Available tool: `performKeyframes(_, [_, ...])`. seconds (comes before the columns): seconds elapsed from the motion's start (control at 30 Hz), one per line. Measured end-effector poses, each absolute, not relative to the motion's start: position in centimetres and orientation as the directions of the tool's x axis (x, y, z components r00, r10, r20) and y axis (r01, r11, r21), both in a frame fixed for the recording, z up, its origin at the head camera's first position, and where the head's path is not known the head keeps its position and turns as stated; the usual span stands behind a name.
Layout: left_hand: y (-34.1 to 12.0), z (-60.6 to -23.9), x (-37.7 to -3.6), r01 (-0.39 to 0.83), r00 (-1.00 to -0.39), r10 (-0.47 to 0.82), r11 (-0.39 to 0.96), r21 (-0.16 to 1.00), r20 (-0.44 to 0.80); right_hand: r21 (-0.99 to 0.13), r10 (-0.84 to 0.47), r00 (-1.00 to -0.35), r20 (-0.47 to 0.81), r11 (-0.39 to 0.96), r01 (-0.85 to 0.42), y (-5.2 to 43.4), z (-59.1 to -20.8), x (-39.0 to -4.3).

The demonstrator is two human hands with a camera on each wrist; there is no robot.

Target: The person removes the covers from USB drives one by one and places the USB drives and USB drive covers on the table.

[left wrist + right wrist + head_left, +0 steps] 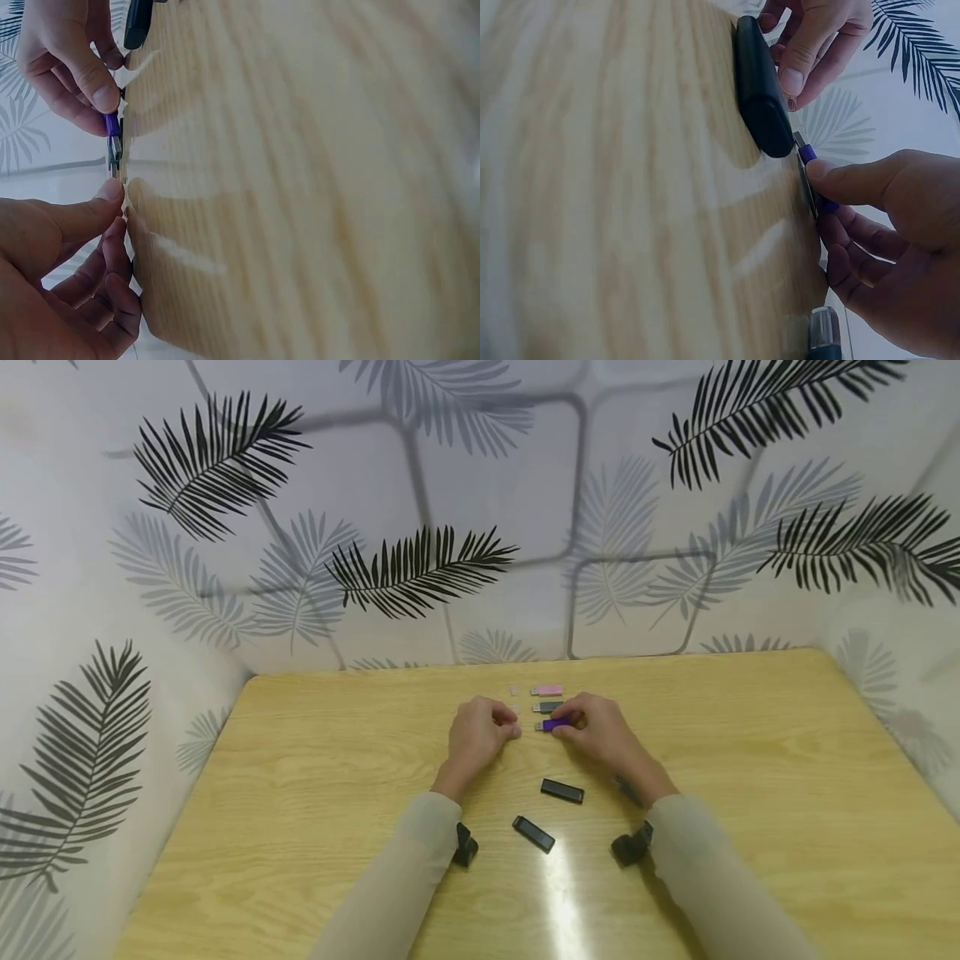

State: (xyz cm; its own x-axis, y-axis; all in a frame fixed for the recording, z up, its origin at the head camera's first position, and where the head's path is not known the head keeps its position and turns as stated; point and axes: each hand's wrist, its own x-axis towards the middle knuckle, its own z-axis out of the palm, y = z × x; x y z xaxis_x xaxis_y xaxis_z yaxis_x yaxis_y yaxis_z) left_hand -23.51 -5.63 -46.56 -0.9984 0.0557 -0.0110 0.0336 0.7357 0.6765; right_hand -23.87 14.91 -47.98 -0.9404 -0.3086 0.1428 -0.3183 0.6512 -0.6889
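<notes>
Fingers of the right hand (600, 735) pinch the purple USB stick (556, 725) at its rear end, thumb on top, metal plug pointing toward 9 o'clock; the stick lies low on the wooden table (750, 793). Fingers of the left hand (480, 732) are curled, thumb and forefinger closed at their tips just short of the plug. Whether they hold a small clear cap cannot be told from any view.

Beyond the hands, at 12 o'clock, lie a grey stick (548, 707) and a pink stick (547, 690), both uncapped, with 2 pale caps (514, 691) just beside them at 9 o'clock. At 6 o'clock, nearer the person, lie 2 black sticks (562, 791), well apart from the row.

Judgement: the step in hand is bringing the 2 hands together at the purple stick's plug. The next move calls for close alignment on the plug's axis, with a steady grip at the rear.
</notes>
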Motion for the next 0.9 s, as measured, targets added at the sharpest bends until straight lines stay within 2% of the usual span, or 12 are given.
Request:
performKeyframes(0.73, [-5.92,-46.90,-23.62,0.062,-0.997,0.082,0.739,0.671,0.002,-0.701,-0.299,-0.948,0.105,0.654,-0.284,14.62,-47.90,-23.87])
performKeyframes(0.9, [-5.95,-46.63,-23.62,0.066,-0.996,0.089,0.708,0.703,0.003,-0.709,-0.297,-0.949,0.110,0.646,-0.284,14.81,-47.78,-23.85])
